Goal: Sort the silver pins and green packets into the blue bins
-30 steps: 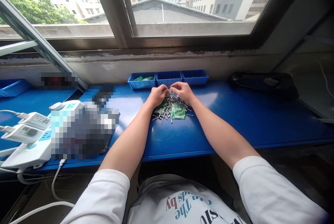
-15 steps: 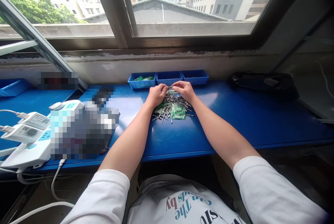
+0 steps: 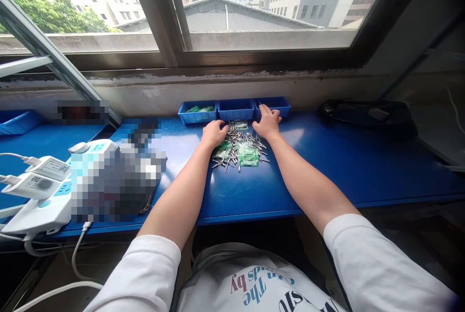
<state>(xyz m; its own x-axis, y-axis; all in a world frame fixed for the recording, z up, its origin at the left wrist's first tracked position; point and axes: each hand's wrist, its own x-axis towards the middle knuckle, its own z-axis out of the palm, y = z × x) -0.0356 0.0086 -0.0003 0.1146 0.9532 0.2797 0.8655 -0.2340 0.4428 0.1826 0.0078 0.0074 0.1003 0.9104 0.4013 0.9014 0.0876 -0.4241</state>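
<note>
A loose pile of thin metal pins (image 3: 231, 158) lies on the blue table, with small green-tinted clear packets (image 3: 248, 154) among them. My left hand (image 3: 214, 134) rests at the pile's left edge, thumb and forefinger slightly apart; its other fingers are curled and partly hidden. Reaching over the front rim of the right blue bin (image 3: 282, 107), my right hand (image 3: 268, 123) has a thin metal pin (image 3: 260, 104) poking out at its fingertips. The grip itself is mostly hidden behind the hand.
Beside that bin stand a middle blue bin (image 3: 236, 114) and a left one (image 3: 198, 117) holding green packets. A white power strip (image 3: 54, 210) with plugs and cables occupies the left side. A black case (image 3: 366, 117) lies at the back right, below the window.
My hands have come apart from above the pile. The right moved right and away to the right bin; the left drew back slightly to the left, its fingers loosening.
</note>
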